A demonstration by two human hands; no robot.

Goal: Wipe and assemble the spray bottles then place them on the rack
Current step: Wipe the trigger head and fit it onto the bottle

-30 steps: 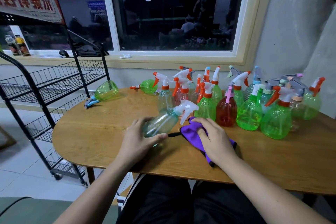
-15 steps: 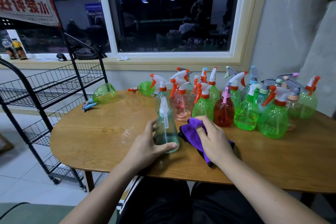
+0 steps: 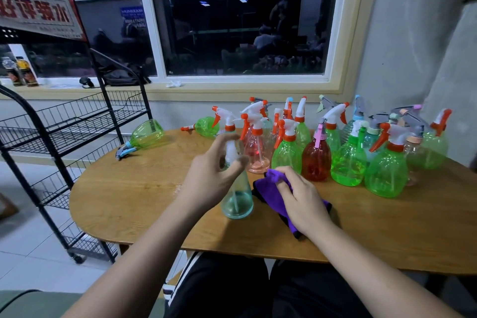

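Left hand (image 3: 211,178) curled round top of upright teal bottle (image 3: 237,201), blurred | right hand (image 3: 303,201) grips purple cloth (image 3: 268,186) on table (image 3: 129,188)

The bench (image 3: 124,196) has a wood-grain top, smooth with a soft sheen, and a small wet patch (image 3: 178,185) shines on it. The teal bottle (image 3: 237,204) is clear tinted plastic, smooth and glossy; its trigger head (image 3: 230,153) is opaque white plastic. The purple cloth (image 3: 271,190) looks soft and napped, matt, with a black edge. The green bottles (image 3: 387,175) and the red bottle (image 3: 316,162) are translucent plastic with a pebbled, glinting surface, topped with opaque plastic triggers. The rack (image 3: 77,117) is thin wire and tube, metal by its look, coated matt black. The wall (image 3: 402,46) is rough grey plaster; the floor tiles (image 3: 23,245) are smooth and faintly glossy.
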